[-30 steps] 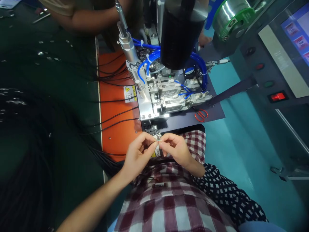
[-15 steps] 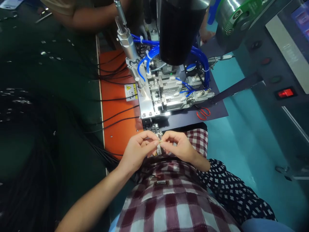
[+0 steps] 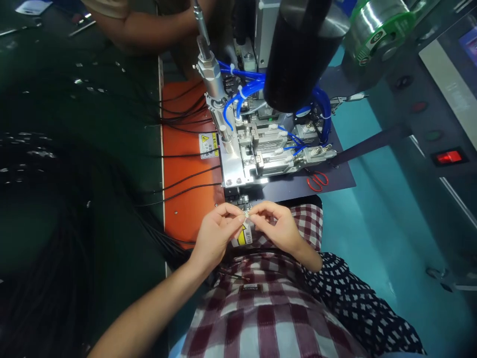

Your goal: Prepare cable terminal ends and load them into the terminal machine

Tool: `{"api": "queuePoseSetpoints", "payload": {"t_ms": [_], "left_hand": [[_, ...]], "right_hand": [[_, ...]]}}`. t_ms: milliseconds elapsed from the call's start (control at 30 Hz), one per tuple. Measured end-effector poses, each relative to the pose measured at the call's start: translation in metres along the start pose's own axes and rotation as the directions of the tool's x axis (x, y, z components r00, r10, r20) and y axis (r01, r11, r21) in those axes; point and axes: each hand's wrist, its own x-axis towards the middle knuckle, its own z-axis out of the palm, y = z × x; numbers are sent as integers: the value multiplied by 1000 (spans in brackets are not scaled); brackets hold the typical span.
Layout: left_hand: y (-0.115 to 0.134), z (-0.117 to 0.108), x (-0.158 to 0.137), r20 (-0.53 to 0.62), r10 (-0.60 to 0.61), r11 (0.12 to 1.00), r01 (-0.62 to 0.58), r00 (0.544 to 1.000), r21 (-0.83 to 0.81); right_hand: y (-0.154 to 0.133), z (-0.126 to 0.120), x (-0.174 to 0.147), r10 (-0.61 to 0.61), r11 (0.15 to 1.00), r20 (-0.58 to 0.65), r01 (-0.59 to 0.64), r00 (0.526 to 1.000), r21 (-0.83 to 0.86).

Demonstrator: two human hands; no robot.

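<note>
In front of the machine, my left hand (image 3: 216,231) and my right hand (image 3: 278,229) meet fingertip to fingertip. Both are closed in a pinch on a tiny pale yellow-green thin wire (image 3: 246,215); most of it is hidden by the fingers. Just beneath the fingertips a yellow and white warning label (image 3: 245,235) shows on the machine's front. Another cable end with bare coloured strands (image 3: 238,276) lies against the checked apron (image 3: 268,298). Directly beyond my hands stands the metal machine (image 3: 233,171) with its cylinders.
Black cables (image 3: 186,191) cross the orange plate (image 3: 186,209) from a dark heap on the left. Red-handled scissors (image 3: 317,182) lie right of the machine. A black cylinder (image 3: 290,74) hangs overhead, near a solder wire spool (image 3: 383,30). A co-worker's arm (image 3: 160,30) reaches in behind.
The view has shifted slightly, so the machine appears a little further right and lower. My fingertips stay together in the same pinch, with the label below them more exposed.
</note>
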Motion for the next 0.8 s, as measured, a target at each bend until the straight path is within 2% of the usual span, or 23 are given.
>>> {"api": "queuePoseSetpoints", "payload": {"t_ms": [300, 567, 633, 733, 800], "left_hand": [[-2, -1, 0, 14, -18, 999, 17, 1000, 33], [1, 1, -1, 14, -46, 999, 46, 999, -1], [1, 1, -1, 16, -52, 999, 52, 999, -6], [2, 2, -1, 25, -52, 999, 52, 998, -16], [3, 2, -1, 27, -51, 999, 51, 998, -12]], "right_hand": [[-6, 6, 4, -34, 999, -39, 35, 999, 31], [1, 9, 3, 68, 981, 31, -72, 997, 182], [2, 10, 2, 24, 988, 8, -25, 1000, 150], [3, 10, -1, -144, 990, -52, 144, 988, -11], [3, 9, -2, -204, 977, -63, 199, 977, -84]]}}
